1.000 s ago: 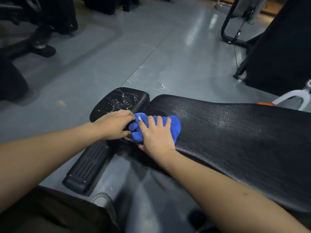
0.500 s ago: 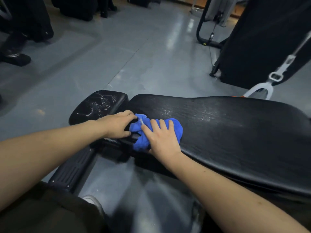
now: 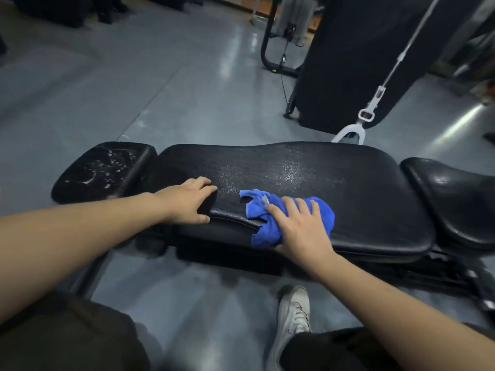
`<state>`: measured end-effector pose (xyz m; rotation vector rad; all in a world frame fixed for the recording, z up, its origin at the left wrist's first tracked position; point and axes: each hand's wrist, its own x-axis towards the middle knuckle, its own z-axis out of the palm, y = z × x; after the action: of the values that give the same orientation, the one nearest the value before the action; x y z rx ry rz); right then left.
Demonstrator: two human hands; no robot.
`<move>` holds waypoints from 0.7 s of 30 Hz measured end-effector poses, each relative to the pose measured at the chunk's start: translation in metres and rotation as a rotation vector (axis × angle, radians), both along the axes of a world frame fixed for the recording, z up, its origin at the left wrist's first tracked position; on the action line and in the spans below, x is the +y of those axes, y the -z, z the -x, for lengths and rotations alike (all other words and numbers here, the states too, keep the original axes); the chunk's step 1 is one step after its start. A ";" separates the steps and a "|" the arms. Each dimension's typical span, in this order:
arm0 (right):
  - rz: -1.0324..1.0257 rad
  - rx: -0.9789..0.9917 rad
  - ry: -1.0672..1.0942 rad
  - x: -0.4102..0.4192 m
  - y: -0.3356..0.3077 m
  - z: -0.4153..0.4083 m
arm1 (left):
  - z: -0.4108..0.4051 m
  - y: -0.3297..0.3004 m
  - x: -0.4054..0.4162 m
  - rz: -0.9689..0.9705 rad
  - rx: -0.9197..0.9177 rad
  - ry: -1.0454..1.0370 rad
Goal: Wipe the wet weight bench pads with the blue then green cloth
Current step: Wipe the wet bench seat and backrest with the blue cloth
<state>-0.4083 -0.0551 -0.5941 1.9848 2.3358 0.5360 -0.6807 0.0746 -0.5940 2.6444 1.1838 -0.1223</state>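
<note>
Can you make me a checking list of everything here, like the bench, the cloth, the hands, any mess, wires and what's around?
Surface: long black bench pad, shiny with fine droplets in the middle.
Job's things: blue cloth bunched on the long pad's near edge; small end pad on the left with white water splashes; seat pad on the right; green cloth nothing seen.
Clutter: nothing seen on the pads.
Hands: right hand presses flat on the blue cloth; left hand grips the long pad's left end.
Cables: thin cable hanging on the machine behind.
Surroundings: grey floor, white strap handle, white shoe.
</note>
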 end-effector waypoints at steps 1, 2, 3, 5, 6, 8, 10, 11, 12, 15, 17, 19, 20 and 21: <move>0.009 -0.002 0.015 0.002 0.000 0.005 | 0.000 0.002 -0.003 -0.017 -0.001 0.006; 0.014 -0.001 0.028 0.007 0.001 0.012 | 0.002 0.004 -0.005 -0.030 -0.002 0.009; 0.015 0.004 0.035 0.013 0.002 0.020 | 0.005 0.005 -0.006 -0.042 -0.003 0.011; 0.011 0.022 0.027 0.028 0.004 0.041 | 0.010 0.007 -0.007 -0.058 -0.002 0.022; 0.010 0.024 0.011 0.036 0.007 0.052 | 0.012 0.006 -0.007 -0.062 -0.002 0.025; 0.004 0.017 -0.024 0.050 0.012 0.072 | 0.014 0.004 -0.006 -0.062 -0.011 0.020; -0.012 0.020 -0.047 0.057 0.017 0.077 | 0.011 0.003 -0.006 -0.058 -0.017 0.006; -0.017 0.032 -0.057 0.057 0.018 0.074 | 0.008 0.004 -0.007 -0.056 -0.021 0.002; -0.017 0.048 -0.070 0.055 0.018 0.068 | 0.004 0.006 -0.007 -0.057 -0.026 0.001; -0.029 0.088 -0.111 0.037 0.014 0.042 | -0.008 0.009 -0.010 -0.066 -0.021 -0.007; -0.031 0.098 -0.109 0.017 0.007 0.016 | -0.020 0.008 -0.012 -0.078 -0.020 0.005; -0.012 0.081 -0.094 -0.003 -0.003 -0.016 | -0.033 0.005 -0.014 -0.081 -0.033 0.039; -0.006 0.071 -0.085 -0.013 -0.008 -0.033 | -0.040 0.004 -0.017 -0.078 -0.035 0.061; 0.002 0.063 -0.075 -0.023 -0.014 -0.052 | -0.046 0.003 -0.020 -0.077 -0.036 0.082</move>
<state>-0.3561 -0.0784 -0.5796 1.9480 2.4551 0.4815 -0.6347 0.0548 -0.5974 2.7502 1.0907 -0.0445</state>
